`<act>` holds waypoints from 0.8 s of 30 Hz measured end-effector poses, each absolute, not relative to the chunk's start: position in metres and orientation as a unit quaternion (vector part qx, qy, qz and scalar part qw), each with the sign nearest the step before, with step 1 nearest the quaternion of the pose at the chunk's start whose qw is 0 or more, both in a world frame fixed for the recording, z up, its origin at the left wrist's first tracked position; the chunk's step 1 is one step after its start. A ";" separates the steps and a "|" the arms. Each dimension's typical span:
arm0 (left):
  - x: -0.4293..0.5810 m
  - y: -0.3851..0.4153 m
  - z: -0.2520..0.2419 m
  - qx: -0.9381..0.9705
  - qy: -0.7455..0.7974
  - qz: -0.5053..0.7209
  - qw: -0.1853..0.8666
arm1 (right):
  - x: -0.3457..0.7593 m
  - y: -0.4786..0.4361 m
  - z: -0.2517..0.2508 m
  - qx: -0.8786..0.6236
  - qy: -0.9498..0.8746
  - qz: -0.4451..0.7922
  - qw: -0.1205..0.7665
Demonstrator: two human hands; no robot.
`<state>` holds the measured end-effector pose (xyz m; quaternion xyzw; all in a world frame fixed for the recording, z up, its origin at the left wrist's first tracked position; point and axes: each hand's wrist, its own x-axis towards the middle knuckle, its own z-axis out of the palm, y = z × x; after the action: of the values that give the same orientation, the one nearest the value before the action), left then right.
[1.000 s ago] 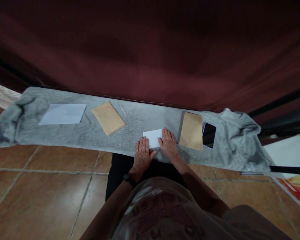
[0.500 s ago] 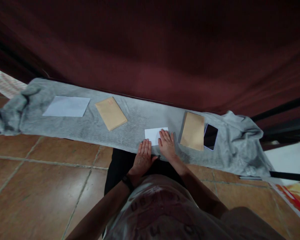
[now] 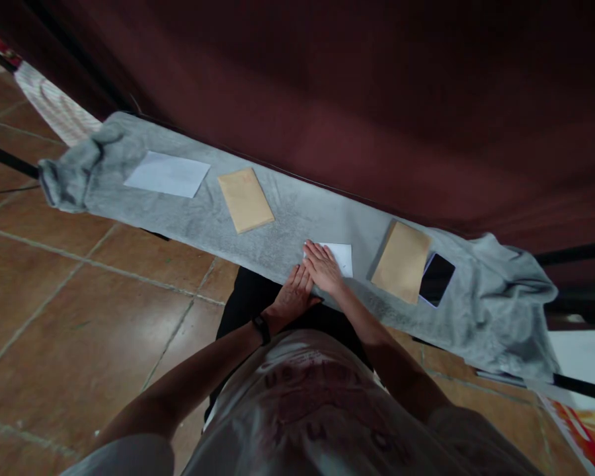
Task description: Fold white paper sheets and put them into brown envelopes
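Note:
A small white sheet of paper [image 3: 344,254], possibly folded, lies on the grey cloth [image 3: 282,192] in front of me. My right hand [image 3: 324,268] rests flat across its left part, fingers stretched out and pointing left. Just below, my left hand [image 3: 293,295] lies flat at the paper's lower left corner, its fingertips close against the right hand. Part of the paper is hidden beneath the hands. To the right sits a stack of brown envelopes [image 3: 401,263].
A dark-screened phone [image 3: 437,280] touches the right side of that stack. More brown envelopes [image 3: 246,200] lie left of centre, and a larger white sheet [image 3: 168,174] is farther left. A dark red curtain [image 3: 327,99] rises along the far edge. The floor [image 3: 79,317] is tiled.
My right hand has slid from the paper's right side to its left side, meeting my left hand. The camera view has tilted, and the things on the cloth look unmoved.

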<state>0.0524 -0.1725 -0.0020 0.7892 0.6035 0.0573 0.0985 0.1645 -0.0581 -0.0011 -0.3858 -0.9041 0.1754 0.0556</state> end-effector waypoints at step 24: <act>0.042 -0.132 0.004 0.510 0.718 0.335 0.334 | 0.222 -0.096 -0.004 -0.465 -0.876 0.089 0.092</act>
<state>0.0419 -0.1319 0.0035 0.5103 0.7181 0.3352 0.3339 0.2216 -0.0956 -0.0043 -0.4652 -0.8759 0.0889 0.0921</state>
